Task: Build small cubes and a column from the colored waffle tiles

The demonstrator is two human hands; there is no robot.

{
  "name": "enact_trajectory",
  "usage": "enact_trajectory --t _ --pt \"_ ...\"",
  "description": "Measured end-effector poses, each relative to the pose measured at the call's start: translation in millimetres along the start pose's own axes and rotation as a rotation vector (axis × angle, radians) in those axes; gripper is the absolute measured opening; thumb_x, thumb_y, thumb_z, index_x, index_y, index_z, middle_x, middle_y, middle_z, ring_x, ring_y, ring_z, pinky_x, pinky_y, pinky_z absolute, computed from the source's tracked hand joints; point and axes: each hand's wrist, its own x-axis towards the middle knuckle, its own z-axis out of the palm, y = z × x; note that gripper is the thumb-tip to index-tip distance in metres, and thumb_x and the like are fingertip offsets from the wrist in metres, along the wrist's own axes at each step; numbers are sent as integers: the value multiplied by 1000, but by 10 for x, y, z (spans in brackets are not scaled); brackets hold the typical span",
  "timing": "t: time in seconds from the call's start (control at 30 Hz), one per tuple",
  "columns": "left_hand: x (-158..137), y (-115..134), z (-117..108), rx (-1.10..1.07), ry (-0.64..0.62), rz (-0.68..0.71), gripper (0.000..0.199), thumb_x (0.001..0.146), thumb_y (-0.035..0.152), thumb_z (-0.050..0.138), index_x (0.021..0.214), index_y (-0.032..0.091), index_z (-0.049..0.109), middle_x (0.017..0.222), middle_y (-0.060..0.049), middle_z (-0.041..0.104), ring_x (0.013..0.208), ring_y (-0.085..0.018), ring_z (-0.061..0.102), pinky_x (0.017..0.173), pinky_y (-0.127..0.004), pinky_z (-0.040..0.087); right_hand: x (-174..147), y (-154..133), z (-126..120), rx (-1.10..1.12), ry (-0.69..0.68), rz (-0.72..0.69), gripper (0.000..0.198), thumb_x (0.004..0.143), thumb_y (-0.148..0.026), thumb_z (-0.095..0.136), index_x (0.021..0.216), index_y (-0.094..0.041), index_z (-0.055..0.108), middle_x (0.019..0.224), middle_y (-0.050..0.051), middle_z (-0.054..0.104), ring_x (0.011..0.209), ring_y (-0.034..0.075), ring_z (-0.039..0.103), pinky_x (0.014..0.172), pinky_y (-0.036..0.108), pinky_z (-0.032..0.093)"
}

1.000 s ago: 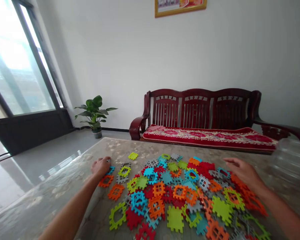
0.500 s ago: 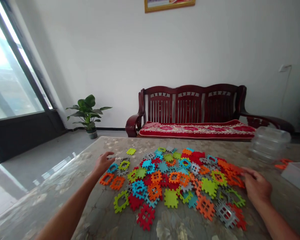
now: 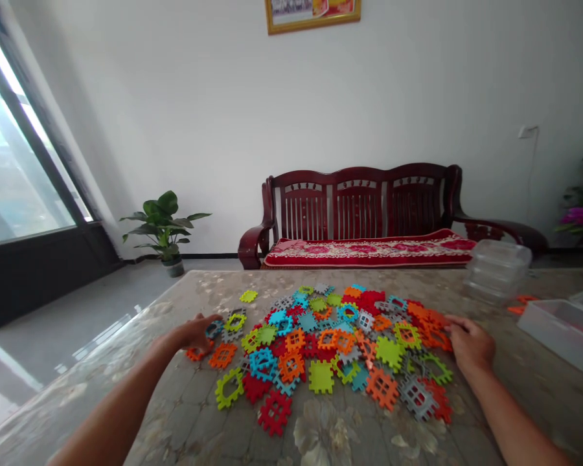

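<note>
A wide heap of interlocking plastic tiles with notched edges, in red, orange, blue, green and grey, lies across the table. My left hand is low at the heap's left side, fingers apart, over a blue tile and partly covering an orange tile. A framed green tile lies just right of it. At the opposite edge, my right hand has its thumb and fingertips closed on the rim of an orange tile. More orange tiles lie under and around that one.
Clear stacked plastic containers and an open translucent bin stand on the right, with loose orange tiles nearby. A patterned cloth covers the table. Beyond are a wooden bench and a potted plant.
My left hand has lowered onto the blue and orange tiles at the left edge. My right hand stays at the orange tiles. The view has turned slightly to the right.
</note>
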Motion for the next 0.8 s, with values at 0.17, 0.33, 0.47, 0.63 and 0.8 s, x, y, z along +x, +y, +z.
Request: enact_trajectory --t 0.17,0.33,0.47,0.63,0.8 --pt "82 44 53 -122 -77 -117 75 50 23 59 125 29 50 130 -15 49 65 -18 62 45 -26 46 -34 -75 3 41 -17 -10 39 60 -34 49 84 -18 75 74 8 75 71 27 66 62 34 46" --pt "148 36 126 -190 -25 -174 58 58 22 57 116 29 52 119 -11 50 74 -21 59 45 -21 41 -63 -135 2 88 -28 -2 38 59 -35 47 80 -20 74 72 7 75 73 27 68 66 35 48" --pt "186 50 144 -192 -6 -225 54 61 21 57 114 30 53 115 -10 50 79 -20 56 47 -19 40 -71 -151 6 86 -35 12 38 58 -35 46 79 -20 73 77 8 75 76 28 68 67 35 48" --pt "163 124 99 -167 21 -256 52 57 20 59 107 34 53 106 -5 55 78 -20 53 49 -19 38 -82 -161 -2 81 -21 -5 36 59 -35 46 78 -20 73 74 7 75 73 27 67 66 35 47" --pt "139 193 48 -152 6 -273 51 52 18 59 101 33 51 101 -5 59 78 -20 52 50 -19 35 -101 -205 -19 89 -19 -1 36 61 -36 47 79 -19 73 71 7 74 71 27 66 65 35 47"
